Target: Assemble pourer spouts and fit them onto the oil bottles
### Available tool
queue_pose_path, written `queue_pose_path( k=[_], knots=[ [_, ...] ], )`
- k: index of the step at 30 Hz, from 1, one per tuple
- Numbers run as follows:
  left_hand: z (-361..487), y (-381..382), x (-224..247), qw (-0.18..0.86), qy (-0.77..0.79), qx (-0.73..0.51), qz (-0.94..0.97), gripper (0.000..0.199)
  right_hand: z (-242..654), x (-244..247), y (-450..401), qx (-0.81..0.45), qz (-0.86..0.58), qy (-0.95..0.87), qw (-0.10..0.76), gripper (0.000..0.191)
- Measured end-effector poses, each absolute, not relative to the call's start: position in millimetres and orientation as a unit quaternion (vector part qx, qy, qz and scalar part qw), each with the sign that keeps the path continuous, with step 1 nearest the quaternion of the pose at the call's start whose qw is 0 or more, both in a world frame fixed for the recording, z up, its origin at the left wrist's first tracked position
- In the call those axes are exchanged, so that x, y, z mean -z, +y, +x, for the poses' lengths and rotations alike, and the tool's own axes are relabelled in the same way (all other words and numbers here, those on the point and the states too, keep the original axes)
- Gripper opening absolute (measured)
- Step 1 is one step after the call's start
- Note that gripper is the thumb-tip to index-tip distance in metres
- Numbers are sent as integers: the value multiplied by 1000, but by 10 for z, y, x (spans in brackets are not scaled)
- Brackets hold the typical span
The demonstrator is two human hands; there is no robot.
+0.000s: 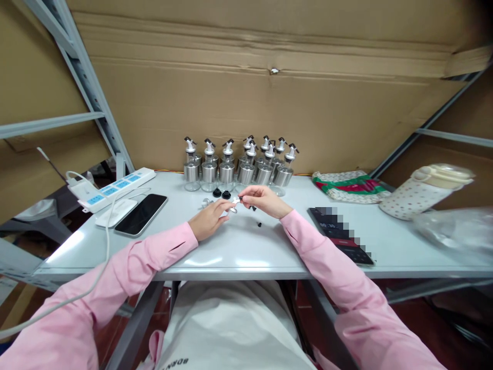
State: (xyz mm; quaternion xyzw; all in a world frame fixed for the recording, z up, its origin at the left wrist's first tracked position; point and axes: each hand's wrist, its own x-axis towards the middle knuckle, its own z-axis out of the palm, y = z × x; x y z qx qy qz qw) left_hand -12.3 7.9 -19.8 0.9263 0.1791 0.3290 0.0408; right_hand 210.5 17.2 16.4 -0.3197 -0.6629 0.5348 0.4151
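Cardboard-backed grey table [239,252]. Left hand [210,220] and right hand [264,199] meet fingertip to fingertip, both pinched shut on small spout part [235,200] between them; bottle row [239,167] just beyond.

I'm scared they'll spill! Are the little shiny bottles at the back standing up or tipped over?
Standing up. The bottles sit upright in a cluster on the table, spouts on top, none lying down.

Small part [235,200] pinched btwn left hand [209,218] and right hand [264,199]: too small to ID. Tablet screen [341,234] pixelated. Plastic bag [454,228] blurred, cut by right edge.
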Motion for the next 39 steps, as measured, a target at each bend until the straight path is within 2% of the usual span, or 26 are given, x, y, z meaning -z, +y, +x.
queue_pose_path(
  k=[14,28,39],
  knots=[
    [-123,105,232,55,173,-350,919,34,2080,-159,159,-560,-332,-641,406,25],
    [-129,84,196,54,164,-351,920,35,2045,-195,87,-709,-254,-550,362,35],
    [-124,79,207,52,161,-336,927,34,2002,-167,66,-740,-229,-533,342,31]
  ],
)
